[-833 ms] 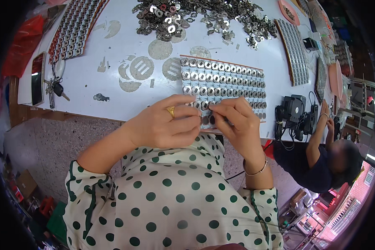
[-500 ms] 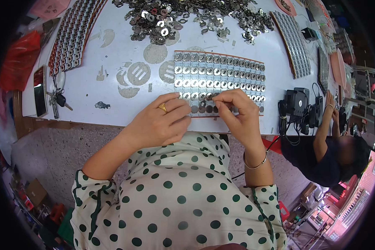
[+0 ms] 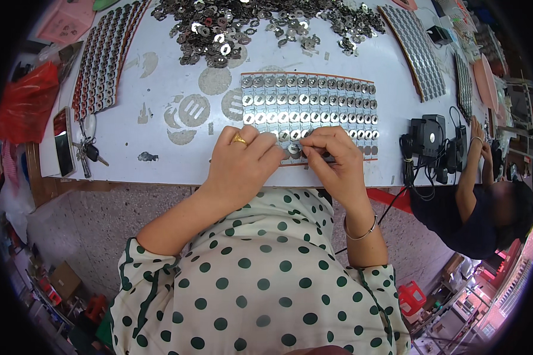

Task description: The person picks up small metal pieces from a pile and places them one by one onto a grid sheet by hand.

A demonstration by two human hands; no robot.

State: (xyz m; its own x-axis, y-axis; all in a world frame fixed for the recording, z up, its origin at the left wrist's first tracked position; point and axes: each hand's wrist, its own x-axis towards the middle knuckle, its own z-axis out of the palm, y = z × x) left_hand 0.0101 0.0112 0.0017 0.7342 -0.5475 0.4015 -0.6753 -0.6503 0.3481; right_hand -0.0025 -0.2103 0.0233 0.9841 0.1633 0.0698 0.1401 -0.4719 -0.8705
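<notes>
In front of me on the white table lies a flat panel (image 3: 311, 116) covered with rows of small round metal pieces, most with a slot in the middle. My left hand (image 3: 240, 160), a gold ring on one finger, rests over the panel's near left corner with its fingers curled. Its thumb and fingertips are partly hidden. My right hand (image 3: 336, 157) pinches thumb and forefinger together over the nearest row; what sits between the tips is too small to name. A shiny round metal piece (image 3: 294, 149) shows on that row between both hands.
A heap of loose metal pieces (image 3: 219, 29) spreads along the back. More filled panels stand left (image 3: 103, 65) and right (image 3: 417, 53). A phone (image 3: 64, 142) and keys (image 3: 89, 151) lie left; black power adapters (image 3: 426, 142) with cables lie right. Another person's arm (image 3: 469, 171) reaches in beyond.
My left hand has slid right along the panel's near edge, closer to my right hand. My right hand keeps its pinch in nearly the same spot. The whole view has shifted slightly.
</notes>
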